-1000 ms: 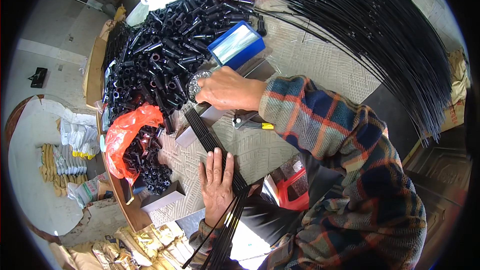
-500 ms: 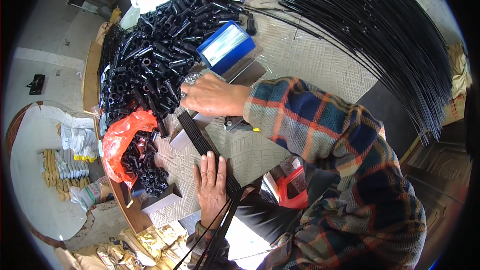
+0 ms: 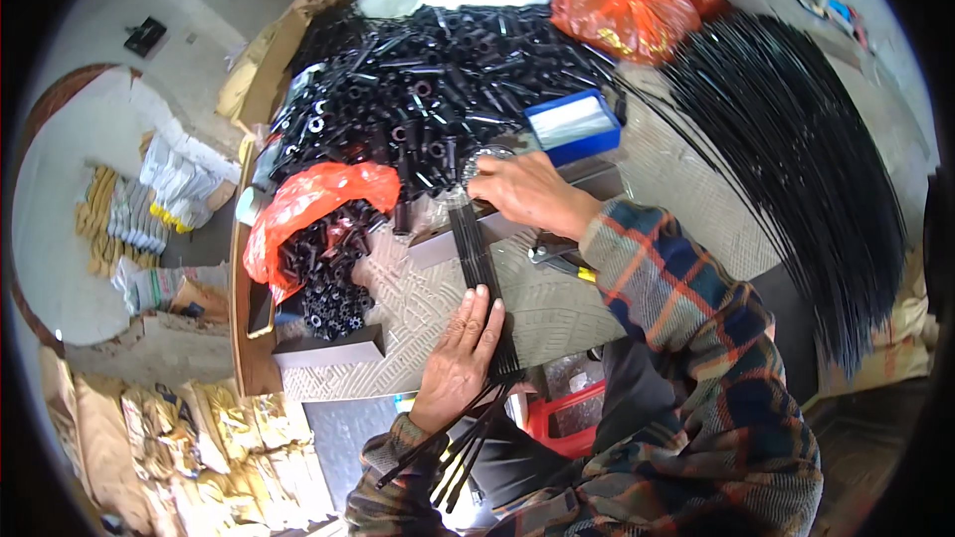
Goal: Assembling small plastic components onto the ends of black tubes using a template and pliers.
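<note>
A bundle of thin black rods (image 3: 475, 249) lies on the ridged table mat, its loose ends hanging over the front edge. My left hand (image 3: 456, 363) rests flat on the near part of this bundle, fingers stretched out. By its far end, my right hand (image 3: 527, 194) is closed with the fingertips pressed together, beside a small round dish (image 3: 492, 152) of shiny bits. Whatever those fingertips hold is hidden. A metal bar (image 3: 434, 251) lies across under the rods. Pliers (image 3: 550, 257) with yellow on the handles lie near my right wrist.
Black plastic sleeves (image 3: 398, 89) are heaped at the back, next to a blue box (image 3: 587, 147) of thin pale pieces. An orange-red bag (image 3: 298, 214) of small black parts sits left, near another metal block (image 3: 328, 349). Many long black rods (image 3: 796, 169) fan out at right.
The view has turned, so the table sits further right and the rods look more upright. My right hand remains by the dish, more of which now shows. My left hand still lies on the rods.
</note>
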Motion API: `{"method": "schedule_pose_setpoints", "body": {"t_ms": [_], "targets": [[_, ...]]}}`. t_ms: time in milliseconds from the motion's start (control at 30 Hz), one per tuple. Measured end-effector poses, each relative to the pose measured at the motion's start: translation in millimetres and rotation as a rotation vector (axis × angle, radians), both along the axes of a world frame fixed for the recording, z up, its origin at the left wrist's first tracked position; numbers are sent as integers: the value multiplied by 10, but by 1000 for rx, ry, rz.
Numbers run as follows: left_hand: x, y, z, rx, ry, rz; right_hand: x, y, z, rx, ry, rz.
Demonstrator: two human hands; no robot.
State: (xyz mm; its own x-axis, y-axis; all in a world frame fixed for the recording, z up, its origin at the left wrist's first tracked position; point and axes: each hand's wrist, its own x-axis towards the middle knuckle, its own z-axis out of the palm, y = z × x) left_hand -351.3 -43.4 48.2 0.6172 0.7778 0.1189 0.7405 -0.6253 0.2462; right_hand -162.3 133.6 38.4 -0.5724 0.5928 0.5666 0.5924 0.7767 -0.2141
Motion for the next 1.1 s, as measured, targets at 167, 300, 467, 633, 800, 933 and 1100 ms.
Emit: {"method": "schedule_pose_setpoints", "body": {"t_ms": [167,300,467,633,800,933,1100], "targets": [[-67,0,-50,56,37,-28,-29,-50,65,-74,38,42],[-64,-46,23,-16,10,1,-93,-79,111,-83,-55,13],[-23,-20,30,31,50,-35,-33,-52,79,-48,50,28],[-122,-24,-117,106,80,-54,-3,-92,58,-37,43,-64],[-121,-98,-79,102,-12,-27,59,-69,82,-25,-35,-57],[-122,-95,-88,133,16,-27,66,-66,76,-37,-63,-46],[-111,-100,-85,88,-61,-9,26,-69,73,-51,-6,-22]]}}
